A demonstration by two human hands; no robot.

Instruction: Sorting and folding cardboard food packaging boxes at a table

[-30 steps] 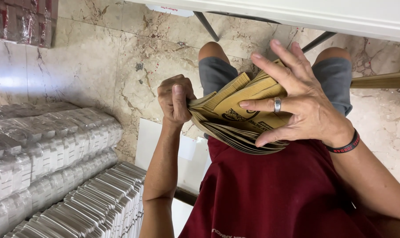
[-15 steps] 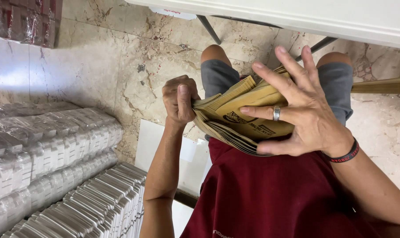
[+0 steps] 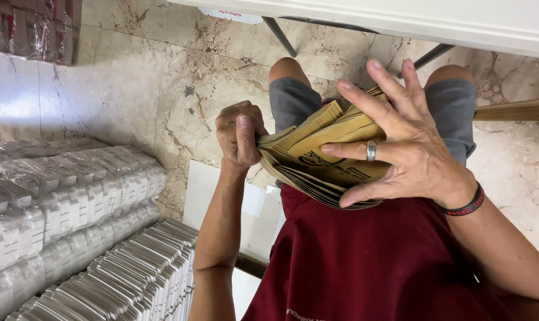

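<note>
Seated view from above, knees in grey shorts (image 3: pixel 293 98) below a white table edge (image 3: pixel 400 21).

Thick stack of flat tan cardboard sleeves with dark printed marks (image 3: pixel 323 160), held on edge over the lap, between the two hands and against a dark red shirt (image 3: pixel 376 261).

Left hand (image 3: pixel 239 134): closed around one end of the stack, thumb pressed along the edges, evidently to pinch that end so the pieces stay together.

Right hand (image 3: pixel 400 148): spread wide over the broad face of the stack, fingers fanned and apart, a silver ring (image 3: pixel 371 150) on one finger and a black wristband (image 3: pixel 462 203) at the wrist; flat palm apparently to steady the fanned top edges, which splay open near the fingertips.

Beside the left arm, on a marble floor (image 3: pixel 132 83): film-wrapped bundles of small white boxes (image 3: pixel 61 196), and closer in, upright rows of flattened grey-and-white cartons (image 3: pixel 132 273). Flat white sheets (image 3: pixel 210 196) under the left forearm. Red packs in clear film (image 3: pixel 25 27) in the far corner.
</note>
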